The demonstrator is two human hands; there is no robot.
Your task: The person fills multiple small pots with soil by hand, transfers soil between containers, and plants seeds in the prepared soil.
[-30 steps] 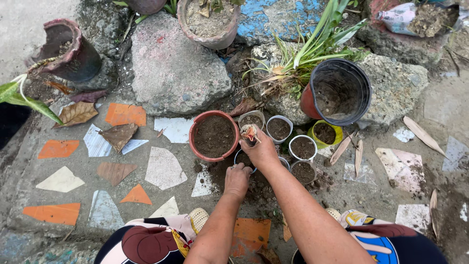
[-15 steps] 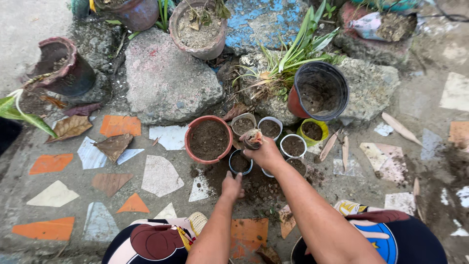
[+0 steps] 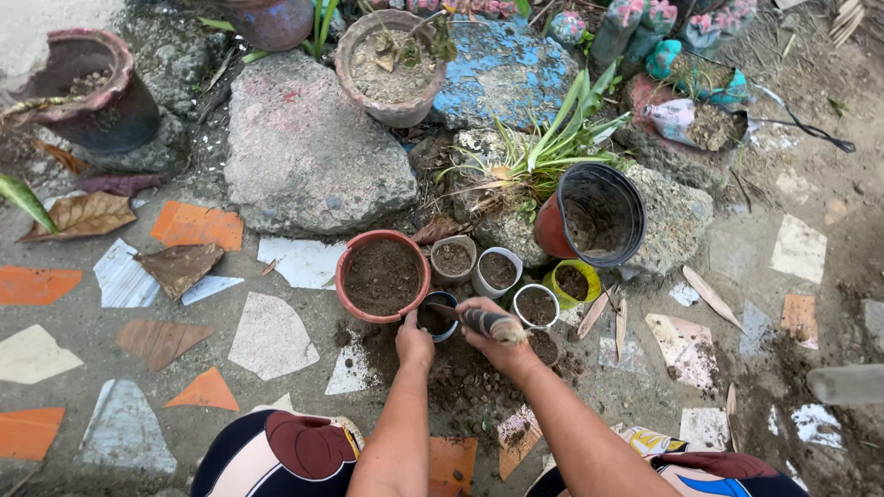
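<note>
My right hand [image 3: 490, 339] grips a small trowel [image 3: 488, 322] by its handle, its blade reaching left over a small dark cup of soil [image 3: 433, 316]. My left hand [image 3: 413, 342] rests at the near rim of that cup, fingers curled on it. A terracotta pot full of soil [image 3: 382, 275] stands just left of the cup. Several small soil-filled cups sit close by: a grey one [image 3: 453, 259], a white one [image 3: 498, 271], another white one [image 3: 537, 306] and a yellow one [image 3: 571, 282]. Loose soil [image 3: 460, 377] lies spilled under my forearms.
A tilted black pot [image 3: 597, 214] leans on a rock at the right. A big grey rock [image 3: 308, 152], a blue-painted rock [image 3: 502, 69], a clay pot [image 3: 389, 64] and a dark cracked pot [image 3: 83, 87] stand behind. The ground is concrete with tile shards [image 3: 272, 336] and dry leaves [image 3: 83, 213].
The view has shifted a little nearer. My right hand has turned the trowel so its blade points left over the dark cup, and my left hand has moved up to the cup's rim.
</note>
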